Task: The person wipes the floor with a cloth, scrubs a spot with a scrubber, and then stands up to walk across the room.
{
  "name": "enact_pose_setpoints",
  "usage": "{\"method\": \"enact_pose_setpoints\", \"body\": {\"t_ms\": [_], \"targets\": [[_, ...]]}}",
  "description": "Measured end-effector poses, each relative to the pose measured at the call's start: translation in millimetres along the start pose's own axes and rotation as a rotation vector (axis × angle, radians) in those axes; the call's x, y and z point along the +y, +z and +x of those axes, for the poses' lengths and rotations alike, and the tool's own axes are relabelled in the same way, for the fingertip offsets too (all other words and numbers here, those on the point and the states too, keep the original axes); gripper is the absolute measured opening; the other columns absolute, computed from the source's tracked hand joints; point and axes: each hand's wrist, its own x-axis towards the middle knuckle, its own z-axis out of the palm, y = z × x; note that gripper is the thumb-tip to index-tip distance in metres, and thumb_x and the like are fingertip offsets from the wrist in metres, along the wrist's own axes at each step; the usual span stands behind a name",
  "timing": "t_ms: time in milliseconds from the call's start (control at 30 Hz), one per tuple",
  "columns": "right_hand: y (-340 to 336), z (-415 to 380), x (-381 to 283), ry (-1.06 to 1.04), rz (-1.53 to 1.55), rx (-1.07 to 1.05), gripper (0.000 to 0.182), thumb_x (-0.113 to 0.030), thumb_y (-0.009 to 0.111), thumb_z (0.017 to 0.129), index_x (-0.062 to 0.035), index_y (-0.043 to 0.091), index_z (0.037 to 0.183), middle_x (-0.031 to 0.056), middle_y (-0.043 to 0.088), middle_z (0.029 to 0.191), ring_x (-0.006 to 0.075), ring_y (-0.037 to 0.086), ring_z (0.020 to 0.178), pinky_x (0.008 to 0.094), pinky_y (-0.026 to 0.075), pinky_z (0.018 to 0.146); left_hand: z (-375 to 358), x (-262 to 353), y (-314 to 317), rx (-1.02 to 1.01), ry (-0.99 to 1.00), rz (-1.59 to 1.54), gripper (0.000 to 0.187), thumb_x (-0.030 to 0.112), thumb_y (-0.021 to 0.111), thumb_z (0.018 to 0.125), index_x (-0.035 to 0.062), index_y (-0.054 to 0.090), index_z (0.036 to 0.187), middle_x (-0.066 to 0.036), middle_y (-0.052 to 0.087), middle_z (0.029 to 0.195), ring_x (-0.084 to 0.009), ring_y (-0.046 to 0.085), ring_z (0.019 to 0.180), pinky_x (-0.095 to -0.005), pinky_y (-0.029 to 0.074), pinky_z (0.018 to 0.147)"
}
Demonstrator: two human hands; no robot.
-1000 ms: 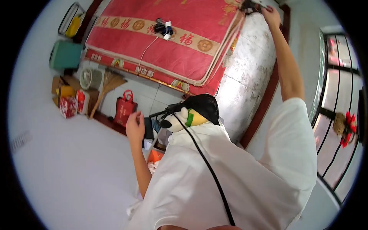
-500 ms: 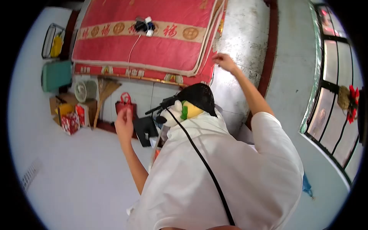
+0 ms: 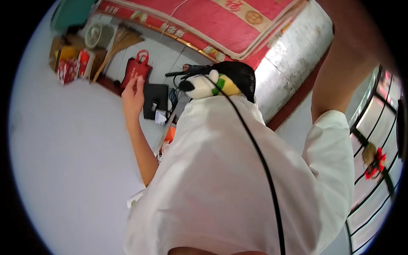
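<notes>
My left hand (image 3: pixel 134 94) is raised at the left, its fingers pointing up and slightly apart, with nothing held. Behind its fingertips is a red handbag (image 3: pixel 137 68), and a black flat object (image 3: pixel 156 100) lies just right of the hand. My right arm is lifted close to the camera at the upper right, large and blurred; the hand itself is outside the frame. At my chest is a white and yellow plush toy (image 3: pixel 202 86) with a green band, beside a black mesh item (image 3: pixel 242 76). A black cable (image 3: pixel 257 148) runs down over my white shirt.
A red mat (image 3: pixel 212 25) covers a raised platform at the top. Farther left are a broom (image 3: pixel 121 42), a pale basket (image 3: pixel 95 36), a red and white box (image 3: pixel 68 71) and a teal case (image 3: pixel 72 12). Red flowers (image 3: pixel 376 163) hang by the barred window at right.
My right arm has risen toward the camera, taking the hand out of view. The view has tilted and shifted, so the mat sits higher. My left hand appears higher in the frame.
</notes>
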Motion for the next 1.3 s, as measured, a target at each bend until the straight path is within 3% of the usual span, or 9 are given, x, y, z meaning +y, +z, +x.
{"method": "enact_pose_setpoints", "body": {"t_ms": [67, 400, 467, 600, 633, 800, 867, 1067, 1300], "targets": [[28.4, 40.1, -2.3, 0.018, 0.005, -0.076, 0.067, -0.058, 0.064, 0.089, -0.016, 0.053, 0.14, 0.0187, 0.056, 0.14, 0.0333, 0.056, 0.127, 0.0471, 0.043, 0.107, -7.7, -3.4, -21.2, 0.057, -0.009, 0.025, 0.038, 0.036, 0.058, 0.1, 0.0007, 0.068, 0.111, -0.02, 0.072, 0.096, -0.0292, 0.069, 0.089, -0.036, 0.051, 0.082], [178.7, 223.5, 3.9, 0.089, -0.001, -0.536, 0.067, -0.056, 0.062, 0.09, -0.0142, 0.05, 0.141, 0.0199, 0.053, 0.141, 0.0341, 0.055, 0.128, 0.0473, 0.042, 0.108, -33.3, -96.5, -79.7, 0.351, -0.319, -0.058, 0.033, 0.036, 0.059, 0.098, 0.007, 0.07, 0.109, -0.015, 0.072, 0.094, -0.0282, 0.07, 0.086, -0.0378, 0.052, 0.078], [194.9, 253.3, 5.9, 0.105, 0.001, -0.606, 0.067, -0.056, 0.062, 0.091, -0.0138, 0.049, 0.141, 0.0201, 0.053, 0.142, 0.0342, 0.055, 0.128, 0.0473, 0.042, 0.108, -33.4, -114.5, -74.9, 0.434, -0.273, -0.119, 0.032, 0.036, 0.059, 0.098, 0.0074, 0.071, 0.107, -0.014, 0.072, 0.092, -0.0281, 0.069, 0.084, -0.0384, 0.052, 0.076], [229.3, 317.7, 20.3, 0.14, 0.023, -0.75, 0.067, -0.055, 0.061, 0.091, -0.0131, 0.048, 0.142, 0.0206, 0.052, 0.142, 0.0346, 0.055, 0.128, 0.0474, 0.042, 0.108, -34.1, -122.7, -82.3, 0.465, -0.352, -0.064, 0.031, 0.035, 0.058, 0.098, 0.0081, 0.07, 0.105, -0.013, 0.072, 0.091, -0.0293, 0.069, 0.083, -0.0395, 0.053, 0.075], [237.1, 336.4, 22.8, 0.147, 0.025, -0.777, 0.067, -0.055, 0.061, 0.091, -0.013, 0.048, 0.142, 0.0207, 0.051, 0.142, 0.0346, 0.054, 0.128, 0.0474, 0.042, 0.109, -27.4, -121.3, -94.0, 0.41, -0.465, -0.009, 0.029, 0.034, 0.058, 0.098, 0.0079, 0.07, 0.104, -0.013, 0.072, 0.092, -0.0296, 0.07, 0.083, -0.0403, 0.053, 0.074], [248.6, 426.0, 37.6, 0.142, 0.081, -0.918, 0.067, -0.055, 0.06, 0.092, -0.0121, 0.046, 0.142, 0.0213, 0.05, 0.143, 0.035, 0.054, 0.129, 0.0475, 0.042, 0.109, 4.4, -137.2, -114.7, 0.404, -0.612, -0.009, 0.026, 0.031, 0.059, 0.097, 0.0081, 0.07, 0.104, -0.012, 0.072, 0.092, -0.0306, 0.07, 0.084, -0.0417, 0.053, 0.073], [249.3, 447.0, 35.4, 0.133, 0.092, -0.942, 0.068, -0.054, 0.06, 0.092, -0.0117, 0.046, 0.142, 0.0215, 0.05, 0.143, 0.0352, 0.054, 0.129, 0.0476, 0.041, 0.109, 14.4, -144.4, -121.7, 0.411, -0.608, 0.103, 0.025, 0.03, 0.059, 0.097, 0.008, 0.07, 0.103, -0.012, 0.072, 0.093, -0.031, 0.07, 0.084, -0.0426, 0.053, 0.073], [251.5, 535.2, 33.4, 0.119, 0.104, -1.007, 0.068, -0.053, 0.059, 0.093, -0.0106, 0.044, 0.143, 0.0222, 0.048, 0.144, 0.0357, 0.053, 0.129, 0.0477, 0.041, 0.109, 73.4, -142.5, -160.0, 0.498, -0.58, -0.006, 0.026, 0.03, 0.06, 0.096, 0.0072, 0.07, 0.103, -0.014, 0.072, 0.095, -0.0321, 0.07, 0.086, -0.0429, 0.054, 0.073], [268.5, 622.0, 36.7, 0.101, 0.088, -1.01, 0.068, -0.052, 0.058, 0.093, -0.0094, 0.042, 0.144, 0.023, 0.046, 0.145, 0.0362, 0.053, 0.13, 0.0478, 0.041, 0.11, 131.0, -168.2, -196.8, 0.403, -0.637, 0.027, 0.027, 0.03, 0.061, 0.095, 0.0065, 0.07, 0.105, -0.015, 0.072, 0.096, -0.0333, 0.07, 0.086, -0.0437, 0.054, 0.073]]}}
